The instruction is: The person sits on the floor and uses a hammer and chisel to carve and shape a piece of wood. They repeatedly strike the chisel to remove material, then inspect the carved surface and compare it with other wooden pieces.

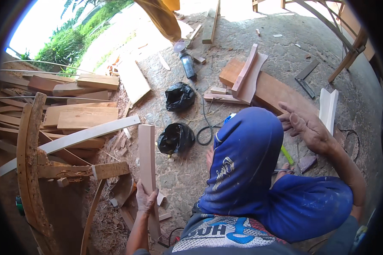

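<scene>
On the dusty floor (238, 38), a left hand (147, 197) grips a squared wooden post (147, 148)

To the person's left, the post slants up from the floor side of the picture, its far end well beyond the hand and its near end beside the forearm. The left fingers are clamped around its lower part. The right hand (308, 127) is raised just beside a bent knee in blue trousers (247, 148), its fingers apart and slightly curled.

Ahead of the knee, a wide brown board (274, 87) lies across the floor, with a grooved wooden piece (250, 78) resting over it. A metal square (305, 78) lies beyond the right hand, and a pale V-shaped piece (329, 110) is to its right. Between post and board sit two crumpled black bags (179, 96), with a grinder (187, 64) lying past them. On the far left, stacked planks (87, 119) lie behind a curved wooden frame (32, 165), and a long white slat (78, 139) crosses them.
</scene>
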Demonstrator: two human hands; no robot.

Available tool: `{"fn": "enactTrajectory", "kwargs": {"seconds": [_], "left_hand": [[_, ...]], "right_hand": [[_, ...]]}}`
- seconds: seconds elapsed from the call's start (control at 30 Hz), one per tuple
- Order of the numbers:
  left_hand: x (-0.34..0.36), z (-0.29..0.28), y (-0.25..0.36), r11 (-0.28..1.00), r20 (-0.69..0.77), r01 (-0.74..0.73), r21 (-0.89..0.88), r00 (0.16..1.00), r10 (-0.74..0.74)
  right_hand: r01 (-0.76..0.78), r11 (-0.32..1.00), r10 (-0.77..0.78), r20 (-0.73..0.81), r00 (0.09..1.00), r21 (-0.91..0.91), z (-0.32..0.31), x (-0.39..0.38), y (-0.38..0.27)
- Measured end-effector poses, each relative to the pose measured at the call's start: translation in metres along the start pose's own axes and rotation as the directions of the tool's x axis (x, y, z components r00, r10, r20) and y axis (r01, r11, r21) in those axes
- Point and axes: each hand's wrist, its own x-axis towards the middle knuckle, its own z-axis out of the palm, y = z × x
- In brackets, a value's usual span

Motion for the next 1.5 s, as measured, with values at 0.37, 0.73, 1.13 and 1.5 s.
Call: {"fn": "enactTrajectory", "kwargs": {"seconds": [0.37, 0.73, 1.13, 1.5], "left_hand": [[0.035, 0.120, 0.113, 0.996, 0.512, 0.019, -0.090, 0.859, 0.030], [0.049, 0.131, 0.114, 0.998, 0.548, 0.033, -0.048, 0.836, -0.001], [0.159, 0.162, 0.209, 0.939, 0.577, -0.031, -0.341, 0.782, 0.235], [0.207, 0.164, 0.247, 0.572, 0.761, 0.503, -0.648, 0.402, 0.509]], "right_hand": [[0.082, 0.921, -0.015, 0.177, 0.984, -0.381, -0.007, -0.010, -0.111], [0.364, 0.814, -0.476, -0.158, 0.865, -0.453, -0.061, 0.111, -0.189], [-0.302, 0.204, -0.300, -0.353, 0.886, -0.931, -0.149, 0.146, -0.371], [-0.395, 0.284, -0.050, -0.425, 0.904, -0.874, -0.154, 0.217, -0.352]]}}
